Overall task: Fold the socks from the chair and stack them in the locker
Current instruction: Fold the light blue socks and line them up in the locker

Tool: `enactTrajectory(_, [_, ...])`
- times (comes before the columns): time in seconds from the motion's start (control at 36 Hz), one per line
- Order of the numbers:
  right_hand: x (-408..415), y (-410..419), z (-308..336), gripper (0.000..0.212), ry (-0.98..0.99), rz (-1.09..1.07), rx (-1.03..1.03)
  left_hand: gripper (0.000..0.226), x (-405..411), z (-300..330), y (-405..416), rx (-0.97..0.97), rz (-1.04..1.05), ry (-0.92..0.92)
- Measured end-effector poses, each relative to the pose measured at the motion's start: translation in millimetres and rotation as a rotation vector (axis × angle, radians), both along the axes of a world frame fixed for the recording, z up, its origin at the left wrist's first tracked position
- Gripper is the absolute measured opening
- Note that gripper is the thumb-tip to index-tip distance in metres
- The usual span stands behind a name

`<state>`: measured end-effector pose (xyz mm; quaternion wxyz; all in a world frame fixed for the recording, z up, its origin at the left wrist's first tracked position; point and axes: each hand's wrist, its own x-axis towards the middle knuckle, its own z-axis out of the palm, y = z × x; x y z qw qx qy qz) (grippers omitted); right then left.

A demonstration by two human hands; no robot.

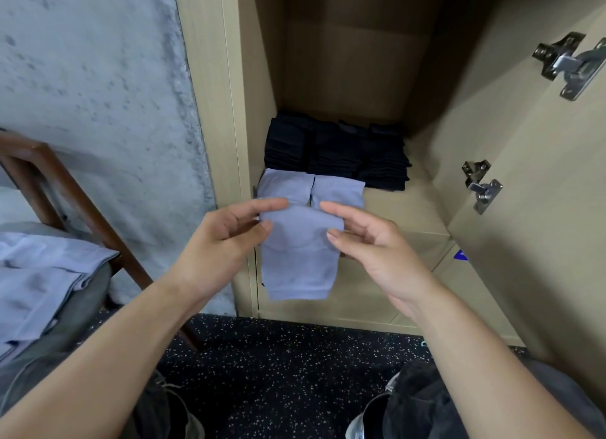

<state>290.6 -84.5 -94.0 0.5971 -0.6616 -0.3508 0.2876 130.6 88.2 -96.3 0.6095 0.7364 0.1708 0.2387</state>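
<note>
Unlabelled folded sock (300,255) between fingers (272,204)

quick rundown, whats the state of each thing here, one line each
held sock: folded, hanging in front of the locker, pinched at its top corners
left hand: pinching the sock's top left corner
right hand: pinching the top right corner
grey socks: folded, side by side on the shelf
dark socks: folded, stacked behind them
locker door: open
socks on chair: lying loose, unfolded
</note>
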Motion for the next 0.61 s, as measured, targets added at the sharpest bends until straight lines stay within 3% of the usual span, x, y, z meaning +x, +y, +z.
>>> enactTrajectory(0.17, [4, 2, -6, 0.051, -0.025, 0.000, 0.014, 0.042, 1, -3, -3, -0.027, -0.051, 0.020])
enactTrajectory(0.31, [6, 1, -7, 0.055, -0.060, 0.001, 0.028, 0.049, 3, -6, -2, 0.077, -0.028, 0.064])
enactTrajectory(0.61, [11, 5, -16, 0.040, -0.236, -0.081, 0.004, 0.037, 5, -12, 3, 0.268, 0.095, 0.075])
